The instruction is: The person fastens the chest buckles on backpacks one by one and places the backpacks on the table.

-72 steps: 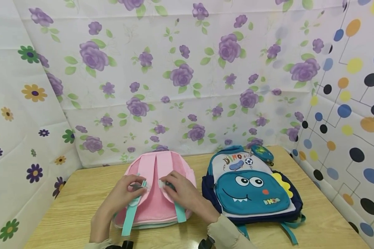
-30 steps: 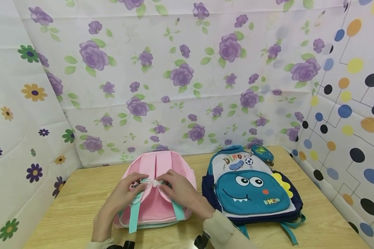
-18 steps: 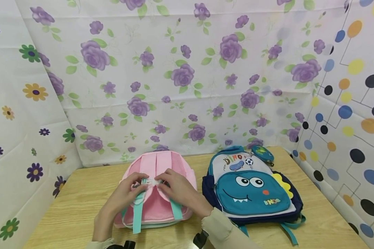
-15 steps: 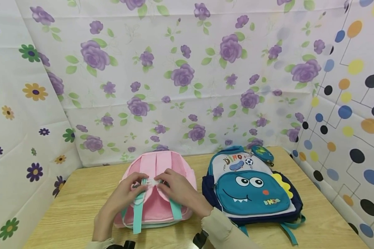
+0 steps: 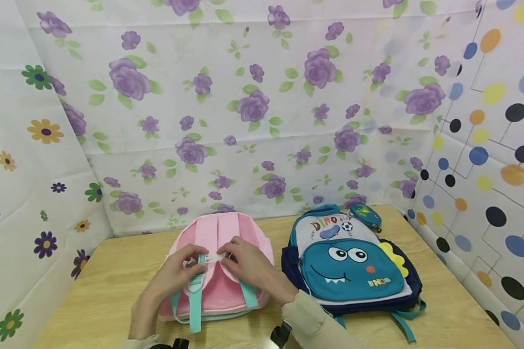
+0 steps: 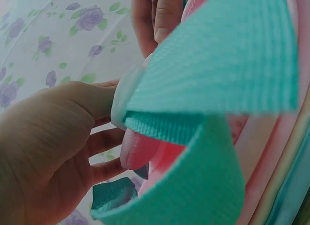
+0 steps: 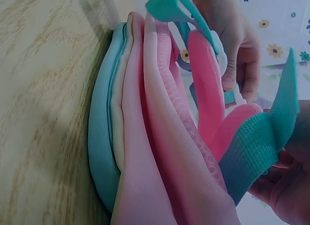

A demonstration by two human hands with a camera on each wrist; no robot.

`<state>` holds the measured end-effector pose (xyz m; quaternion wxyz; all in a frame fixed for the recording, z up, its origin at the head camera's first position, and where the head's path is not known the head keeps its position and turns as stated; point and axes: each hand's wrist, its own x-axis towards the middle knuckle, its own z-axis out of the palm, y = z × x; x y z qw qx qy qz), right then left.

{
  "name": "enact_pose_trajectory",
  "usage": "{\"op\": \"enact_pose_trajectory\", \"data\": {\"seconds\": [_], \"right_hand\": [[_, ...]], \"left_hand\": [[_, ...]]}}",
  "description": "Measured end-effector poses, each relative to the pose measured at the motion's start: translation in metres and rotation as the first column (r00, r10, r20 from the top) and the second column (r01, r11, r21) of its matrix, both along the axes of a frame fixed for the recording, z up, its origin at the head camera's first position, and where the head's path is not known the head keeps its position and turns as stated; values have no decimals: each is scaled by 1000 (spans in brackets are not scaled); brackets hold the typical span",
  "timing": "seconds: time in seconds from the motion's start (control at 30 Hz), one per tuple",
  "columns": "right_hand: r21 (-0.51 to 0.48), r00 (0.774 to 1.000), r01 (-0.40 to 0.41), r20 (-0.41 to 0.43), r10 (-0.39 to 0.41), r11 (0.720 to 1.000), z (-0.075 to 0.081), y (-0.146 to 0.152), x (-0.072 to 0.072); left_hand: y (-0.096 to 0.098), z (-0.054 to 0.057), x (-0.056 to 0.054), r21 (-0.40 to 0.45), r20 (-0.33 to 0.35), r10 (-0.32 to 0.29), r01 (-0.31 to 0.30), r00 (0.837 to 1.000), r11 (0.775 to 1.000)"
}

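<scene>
A pink backpack (image 5: 220, 296) lies back side up on the table, its padded shoulder straps facing me. Across those straps, at mid-height, is a whitish plastic chest-strap buckle (image 5: 212, 258). My left hand (image 5: 176, 269) pinches its left end between thumb and fingers, and my right hand (image 5: 250, 264) pinches the right end. Both halves sit end to end between my fingertips. Teal webbing (image 5: 195, 305) hangs from the left shoulder strap, and in the left wrist view a teal strap (image 6: 223, 60) covers much of the hand's work. The fingers partly hide the buckle's ends.
Close on the right lies a blue and white dinosaur backpack (image 5: 353, 271), with a small teal pouch (image 5: 366, 214) at its top and loose straps (image 5: 403, 325) at its bottom. A flowered cloth (image 5: 244, 145) hangs behind the wooden table (image 5: 96, 291).
The hands have come together over the pink backpack, bringing two separate buckle halves to meet mid-back and drawing the shoulder straps inward. Over the last half second, they have barely moved.
</scene>
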<state>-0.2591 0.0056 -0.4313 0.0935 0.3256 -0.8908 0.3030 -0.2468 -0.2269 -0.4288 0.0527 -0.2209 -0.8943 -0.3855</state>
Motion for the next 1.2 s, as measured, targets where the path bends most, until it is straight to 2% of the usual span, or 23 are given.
{"op": "enact_pose_trajectory", "data": {"seconds": [0.33, 0.53, 1.2], "right_hand": [[71, 1000, -20, -8, 20, 997, 4, -5, 2], [100, 999, -30, -28, 33, 995, 5, -4, 2], [114, 999, -18, -45, 24, 993, 0, -9, -1]], "left_hand": [[1, -4, 2, -2, 7, 26, -26, 1000, 1000], [5, -4, 2, -6, 51, 36, -36, 998, 999], [9, -6, -4, -4, 81, 15, -14, 997, 1000]]}}
